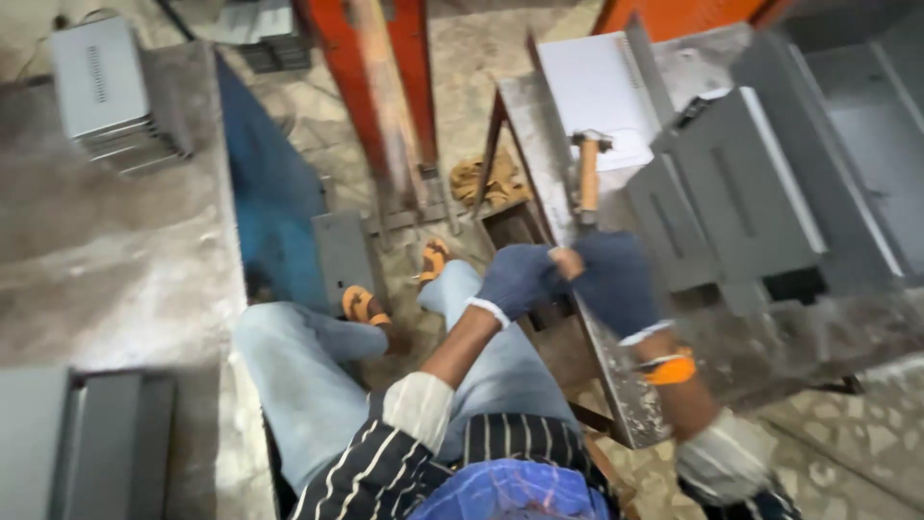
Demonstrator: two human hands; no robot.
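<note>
I sit with both hands in dark blue gloves, held together over my lap at the edge of a metal table [539, 125]. My left hand [515, 279] has its fingers pinched at the fingertip end of the glove on my right hand [616, 284], where a small bare patch of skin shows. My right hand is curled, back upward, with an orange band at its wrist. A hammer [587, 173] with a wooden handle lies on the table just beyond my right hand, apart from it. The picture is blurred.
Grey sheet-metal boxes [741, 193] crowd the table at right, with a white sheet [597, 87] behind the hammer. A worn bench [115, 250] at left carries a grey box [101, 82]. Orange posts [385, 106], a blue panel [274, 202] and a rag lie ahead.
</note>
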